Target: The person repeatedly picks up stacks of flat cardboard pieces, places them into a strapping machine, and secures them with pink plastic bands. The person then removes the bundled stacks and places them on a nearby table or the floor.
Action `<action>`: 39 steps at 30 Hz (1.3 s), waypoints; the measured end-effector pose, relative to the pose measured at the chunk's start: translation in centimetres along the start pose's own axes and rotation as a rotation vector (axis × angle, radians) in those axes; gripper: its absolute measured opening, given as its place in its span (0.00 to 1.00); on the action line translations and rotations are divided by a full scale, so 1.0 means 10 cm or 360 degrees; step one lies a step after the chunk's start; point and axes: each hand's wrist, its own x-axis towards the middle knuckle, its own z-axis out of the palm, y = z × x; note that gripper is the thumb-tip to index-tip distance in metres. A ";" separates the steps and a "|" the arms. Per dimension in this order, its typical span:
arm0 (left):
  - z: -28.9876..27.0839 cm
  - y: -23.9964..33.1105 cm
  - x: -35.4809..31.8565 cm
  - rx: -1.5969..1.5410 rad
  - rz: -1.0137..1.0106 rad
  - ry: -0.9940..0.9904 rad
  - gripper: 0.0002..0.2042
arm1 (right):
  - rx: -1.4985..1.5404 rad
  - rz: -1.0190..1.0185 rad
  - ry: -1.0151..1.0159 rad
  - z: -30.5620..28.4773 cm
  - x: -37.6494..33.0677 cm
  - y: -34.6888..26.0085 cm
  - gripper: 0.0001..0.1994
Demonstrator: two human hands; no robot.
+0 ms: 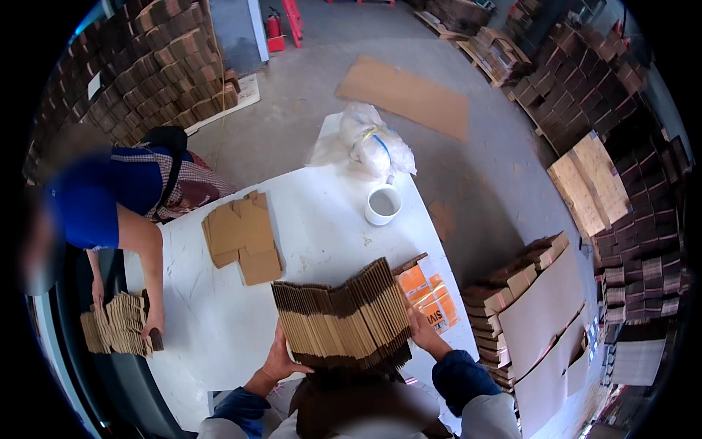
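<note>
Both hands, left hand [280, 360], right hand [423, 333], clasp cardboard stack [342, 314] on white table [322, 219] (warehouse).

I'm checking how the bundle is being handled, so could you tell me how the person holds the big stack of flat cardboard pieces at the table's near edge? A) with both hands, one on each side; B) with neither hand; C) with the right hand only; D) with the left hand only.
A: the left hand grips the left side of the cardboard stack and the right hand presses its right side.
</note>
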 end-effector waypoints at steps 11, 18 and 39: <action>-0.12 -0.24 0.03 0.0306 0.0225 -0.0371 0.26 | 0.0177 0.0286 0.0388 0.70 -0.78 -0.05 0.27; 0.48 0.94 0.08 -0.0045 0.0383 -0.1016 0.28 | 0.0286 0.0322 0.1250 0.95 -2.66 -0.49 0.27; 3.60 2.77 -5.07 0.0304 0.0040 -0.3697 0.32 | 0.1651 0.1333 0.3251 5.55 -8.39 -1.76 0.40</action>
